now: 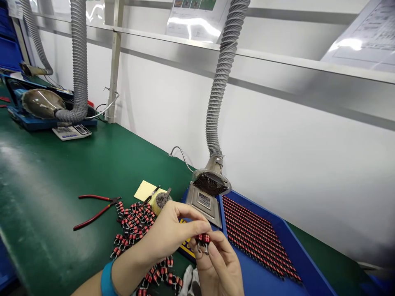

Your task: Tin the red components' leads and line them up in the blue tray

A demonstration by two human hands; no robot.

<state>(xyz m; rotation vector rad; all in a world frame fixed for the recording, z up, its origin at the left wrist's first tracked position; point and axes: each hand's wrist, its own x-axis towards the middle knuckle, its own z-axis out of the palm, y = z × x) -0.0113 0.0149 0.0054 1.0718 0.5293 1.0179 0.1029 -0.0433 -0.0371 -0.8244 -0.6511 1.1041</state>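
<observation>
The wound component [203, 238], a small red-and-black part with bare metal leads pointing down, is held in the air between both hands, just in front of the near corner of the blue tray [262, 281]. The left hand [173, 234] grips it from above, thumb and forefinger closed on the body. The right hand [219, 263] comes up from below, fingertips closed on the lower side by the leads. A 2-hand pinch of this kind probably keeps so small a part steady and turned toward the eye.

To the left, a loose pile of like parts [135, 224] lies on the green bench mat [46, 185], within easy reach of the left hand. In the tray, the same parts lie in tight straight rows [256, 234]. The split suggests loose stock on 1 side and ordered stock on the other.

Behind the hands stands a fan hood [211, 183] on a ribbed grey hose [220, 82], apparently set close so that fumes are drawn off at the work point. Red-handled pliers [92, 210], a yellow note pad [145, 190] and a small round pot [160, 200] lie beyond the pile.
</observation>
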